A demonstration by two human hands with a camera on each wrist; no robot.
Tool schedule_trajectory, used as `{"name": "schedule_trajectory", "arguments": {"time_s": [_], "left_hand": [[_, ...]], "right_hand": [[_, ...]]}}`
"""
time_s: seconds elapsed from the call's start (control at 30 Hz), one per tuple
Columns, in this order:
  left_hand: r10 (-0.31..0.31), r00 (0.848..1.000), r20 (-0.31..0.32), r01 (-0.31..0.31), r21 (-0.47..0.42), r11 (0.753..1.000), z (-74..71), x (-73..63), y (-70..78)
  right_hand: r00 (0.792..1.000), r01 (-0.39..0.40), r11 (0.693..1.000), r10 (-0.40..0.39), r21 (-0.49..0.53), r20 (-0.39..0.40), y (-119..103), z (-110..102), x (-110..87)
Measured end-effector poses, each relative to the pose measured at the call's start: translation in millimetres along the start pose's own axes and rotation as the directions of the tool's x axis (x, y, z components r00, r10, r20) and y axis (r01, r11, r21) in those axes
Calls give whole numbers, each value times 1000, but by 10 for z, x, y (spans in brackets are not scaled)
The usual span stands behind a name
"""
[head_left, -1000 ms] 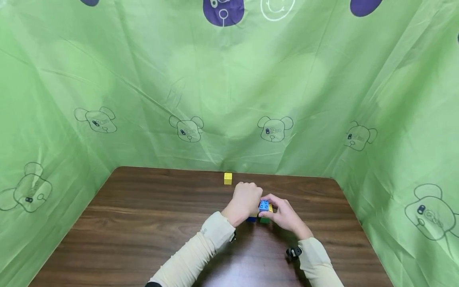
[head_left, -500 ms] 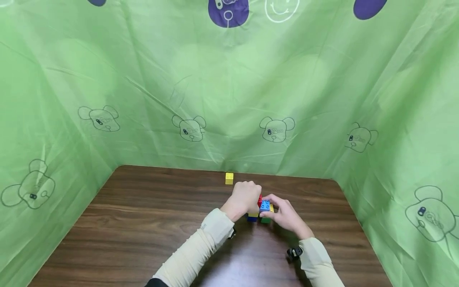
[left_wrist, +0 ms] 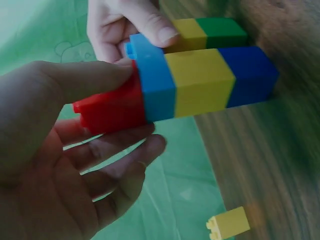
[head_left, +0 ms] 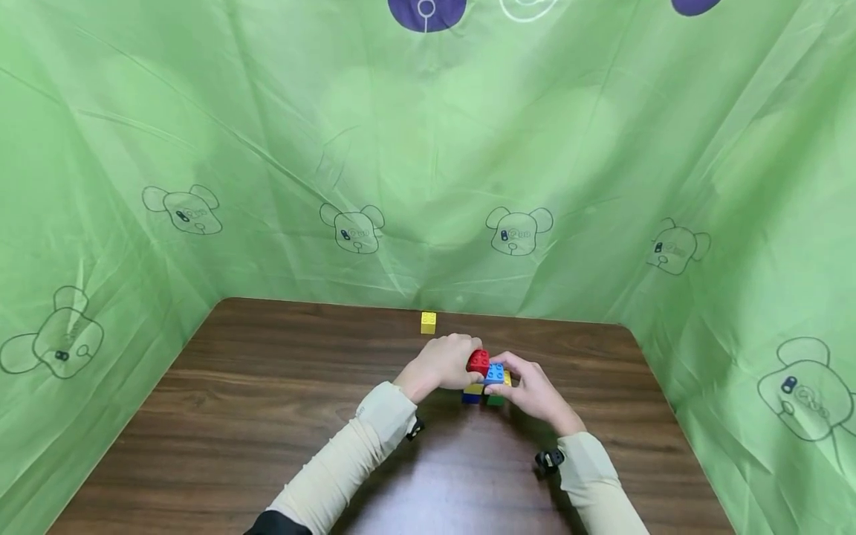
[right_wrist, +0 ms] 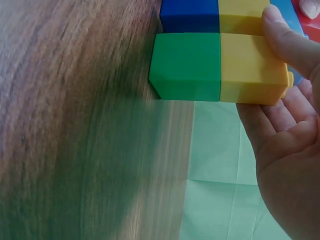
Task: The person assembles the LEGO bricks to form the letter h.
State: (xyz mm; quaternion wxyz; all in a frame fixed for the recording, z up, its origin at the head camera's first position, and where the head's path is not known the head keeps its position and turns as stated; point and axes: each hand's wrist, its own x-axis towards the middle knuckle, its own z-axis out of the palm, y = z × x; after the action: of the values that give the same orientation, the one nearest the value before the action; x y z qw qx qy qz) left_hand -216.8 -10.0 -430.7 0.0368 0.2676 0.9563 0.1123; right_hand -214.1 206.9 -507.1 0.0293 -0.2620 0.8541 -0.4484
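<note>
A small build of toy building bricks stands on the table, in two columns. In the left wrist view one column has a dark blue brick [left_wrist: 252, 75] at its base, then a yellow brick [left_wrist: 200, 82]. A green brick [right_wrist: 187, 67] carries another yellow brick [right_wrist: 250, 70] in the second column. Across the top lies a light blue brick [head_left: 494, 373], with a red brick [head_left: 478, 362] on its left end. My left hand [head_left: 441, 362] pinches the red brick between thumb and fingers. From the right, my right hand [head_left: 537, 395] grips the light blue brick, thumb in front, fingers behind.
One loose yellow brick [head_left: 428, 323] lies near the back edge of the brown wooden table [head_left: 267, 394]. Green cloth [head_left: 428, 148] with printed bear faces hangs behind the table and along both sides.
My left hand has shifted a little left and turned, so the red brick, hidden at first, shows on top of the light blue one. My right hand stays almost still.
</note>
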Motion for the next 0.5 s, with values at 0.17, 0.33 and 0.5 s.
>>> {"name": "schedule_trajectory", "arguments": {"time_s": [0.17,0.33,0.5], "left_hand": [[20,1000,-14,-20,52,998,-18,-9,-57],[90,996,-22,-88,69,994,-84,-64,-84],[2,996,-93,-4,-28,1000,-230,-73,-224]], "right_hand": [[1000,-5,1000,5,-11,8,1,-22,38],[1000,-13,1000,13,-10,11,-2,-7,23],[1000,3,1000,-3,-31,3,-3,4,8]]}}
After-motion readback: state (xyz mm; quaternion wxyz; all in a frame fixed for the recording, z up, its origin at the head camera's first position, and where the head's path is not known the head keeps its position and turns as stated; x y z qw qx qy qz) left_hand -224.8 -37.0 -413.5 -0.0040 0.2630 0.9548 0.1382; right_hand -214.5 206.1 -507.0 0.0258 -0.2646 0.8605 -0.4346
